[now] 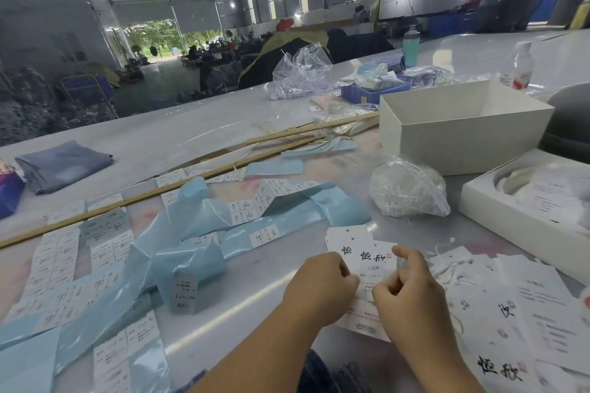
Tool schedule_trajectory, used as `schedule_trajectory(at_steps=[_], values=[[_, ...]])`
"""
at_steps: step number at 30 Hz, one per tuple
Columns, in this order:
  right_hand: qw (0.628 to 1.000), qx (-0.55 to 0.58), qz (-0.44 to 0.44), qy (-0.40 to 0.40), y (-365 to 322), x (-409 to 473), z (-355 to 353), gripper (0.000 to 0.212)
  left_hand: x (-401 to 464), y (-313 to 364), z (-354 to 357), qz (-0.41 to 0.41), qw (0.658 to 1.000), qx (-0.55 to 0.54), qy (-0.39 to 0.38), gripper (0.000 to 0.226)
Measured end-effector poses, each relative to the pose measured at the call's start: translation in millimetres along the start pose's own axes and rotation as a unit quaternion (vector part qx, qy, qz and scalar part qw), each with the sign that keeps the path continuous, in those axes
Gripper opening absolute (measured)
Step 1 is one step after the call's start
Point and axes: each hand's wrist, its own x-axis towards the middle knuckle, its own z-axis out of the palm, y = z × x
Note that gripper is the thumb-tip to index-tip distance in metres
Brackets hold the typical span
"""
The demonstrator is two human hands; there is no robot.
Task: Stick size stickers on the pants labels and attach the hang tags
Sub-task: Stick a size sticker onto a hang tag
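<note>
**A:** What are the hands doing?

**B:** The left hand (322, 284) and right hand (407, 285) sit close together near the front edge of the white desk (223, 124). Both have curled fingers pinching a white hang tag (373, 260) printed with black brush characters.

**A:** Where are the stickers?

**B:** To the left, long sticker strips (108, 249) on pale blue backing sprawl across the desk. More hang tags (510, 306) lie loose at the right, beside an open white box (463, 128).
</note>
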Motion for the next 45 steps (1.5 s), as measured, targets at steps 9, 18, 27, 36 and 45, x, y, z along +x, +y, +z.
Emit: schedule_trajectory(at_steps=[9, 18, 27, 36, 45], values=[[0.998, -0.058, -0.002, 0.006, -3, -2, 0, 0.047, -1, 0, 0, 0.004, 1.0, 0.004, 0.001, 0.004], [0.97, -0.241, 0.038, 0.014, -10, 1, -13, 0.033, 1, -2, 2, -0.005, 1.0, 0.006, -0.014, 0.014], [0.974, -0.217, 0.069, -0.021, -2, 2, -11, 0.028, 5, -6, 4, -0.002, 1.0, 0.004, -0.015, 0.008], [0.983, -0.173, 0.067, -0.013, 4, 5, -13, 0.031, 6, -9, 4, 0.006, 1.0, 0.002, -0.009, 0.016], [0.998, -0.046, -0.008, -0.05, 4, 8, -11, 0.02, 3, -6, -1, 0.002, 0.999, -0.037, 0.006, 0.05]])
